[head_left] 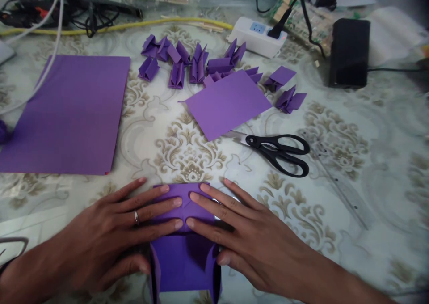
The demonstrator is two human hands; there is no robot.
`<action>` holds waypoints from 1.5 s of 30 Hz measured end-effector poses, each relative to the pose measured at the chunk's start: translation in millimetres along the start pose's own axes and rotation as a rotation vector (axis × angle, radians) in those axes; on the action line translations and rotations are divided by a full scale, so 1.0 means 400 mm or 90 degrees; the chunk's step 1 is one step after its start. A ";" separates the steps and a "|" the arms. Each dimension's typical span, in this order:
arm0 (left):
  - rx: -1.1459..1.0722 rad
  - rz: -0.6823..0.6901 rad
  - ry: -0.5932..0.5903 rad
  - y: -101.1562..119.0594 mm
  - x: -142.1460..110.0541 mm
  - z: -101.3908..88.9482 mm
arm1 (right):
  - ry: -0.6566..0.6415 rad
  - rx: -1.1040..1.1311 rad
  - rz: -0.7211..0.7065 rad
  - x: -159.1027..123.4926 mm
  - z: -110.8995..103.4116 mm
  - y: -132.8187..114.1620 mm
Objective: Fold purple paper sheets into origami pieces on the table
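Observation:
A folded piece of purple paper [187,261] lies in front of me at the bottom middle, its two side flaps standing up at the near end. My left hand [114,223], a ring on one finger, presses its outstretched fingertips on the left half of the far section. My right hand [241,223] lies opposite, fingers spread, touching the right half of that section. Both thumbs are beside the raised flaps. Beyond the hands lie a flat purple sheet [228,105] and black-handled scissors [278,149], whose blade tips go under the sheet.
A stack of large purple paper [70,116] is at left. Several small folded purple pieces [197,65] sit at the back. A clear ruler [338,185] lies right of the scissors. Behind are a white power strip [258,35], a black box-shaped object [350,51] and a yellow cable [161,21].

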State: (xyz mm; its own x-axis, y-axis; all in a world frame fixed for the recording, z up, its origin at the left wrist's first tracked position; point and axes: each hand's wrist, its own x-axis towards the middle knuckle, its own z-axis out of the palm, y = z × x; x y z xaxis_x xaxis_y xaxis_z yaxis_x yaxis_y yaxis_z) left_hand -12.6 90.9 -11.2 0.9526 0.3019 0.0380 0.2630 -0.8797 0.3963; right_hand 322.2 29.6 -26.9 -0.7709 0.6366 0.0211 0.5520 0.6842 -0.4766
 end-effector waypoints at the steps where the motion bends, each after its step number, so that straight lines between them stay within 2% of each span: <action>1: -0.002 0.001 -0.003 0.000 0.000 -0.001 | -0.001 -0.001 -0.001 0.000 0.001 0.000; 21: 0.057 -0.007 -0.062 0.000 0.000 0.000 | -0.016 -0.097 -0.039 0.005 -0.015 0.012; 27: 0.066 0.014 -0.043 -0.007 -0.013 0.013 | 0.058 -0.028 -0.043 -0.006 -0.023 0.021; 31: 0.052 0.029 -0.045 -0.017 0.004 0.007 | 0.101 -0.027 -0.039 -0.007 -0.023 0.018; 37: -0.001 0.071 -0.050 -0.027 0.040 -0.005 | 0.084 -0.090 -0.049 -0.005 -0.009 0.011; 45: -0.032 0.062 -0.091 -0.037 0.015 0.022 | 0.096 -0.096 -0.039 -0.009 -0.011 0.019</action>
State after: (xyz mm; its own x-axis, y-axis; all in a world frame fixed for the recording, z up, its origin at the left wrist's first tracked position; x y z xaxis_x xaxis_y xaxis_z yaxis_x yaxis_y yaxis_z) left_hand -9.5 102.3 -25.0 0.9862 0.1577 -0.0513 0.1640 -0.8817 0.4424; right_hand 330.4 34.2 -26.5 -0.7542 0.6308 0.1823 0.5557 0.7612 -0.3343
